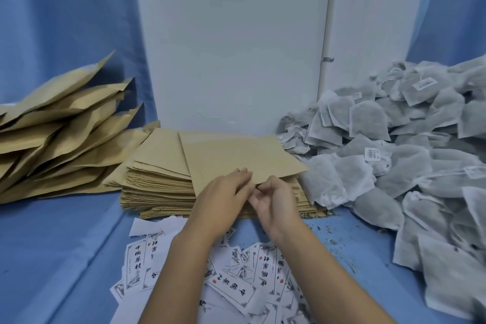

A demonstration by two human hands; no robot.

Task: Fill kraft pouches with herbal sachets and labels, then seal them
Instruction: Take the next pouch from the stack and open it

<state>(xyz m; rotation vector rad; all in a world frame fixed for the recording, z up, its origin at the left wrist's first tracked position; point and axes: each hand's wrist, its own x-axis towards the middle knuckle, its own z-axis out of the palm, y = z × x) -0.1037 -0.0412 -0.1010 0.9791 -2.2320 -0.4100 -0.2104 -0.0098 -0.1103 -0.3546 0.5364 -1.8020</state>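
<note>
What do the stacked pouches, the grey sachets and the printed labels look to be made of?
The stacked pouches look like matte tan kraft paper: dull, crisp-edged flat sheets. The sachets seem nonwoven or filter-paper fabric: whitish, translucent, dark filling showing through. The labels look like thin matte white paper with black print; any coating cannot be told.

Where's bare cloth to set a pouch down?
Front left: bare blue cloth below the filled pouches, left of the flat stack and labels. A narrow crumb-strewn strip lies between labels and sachets. Right side is crowded.
</note>
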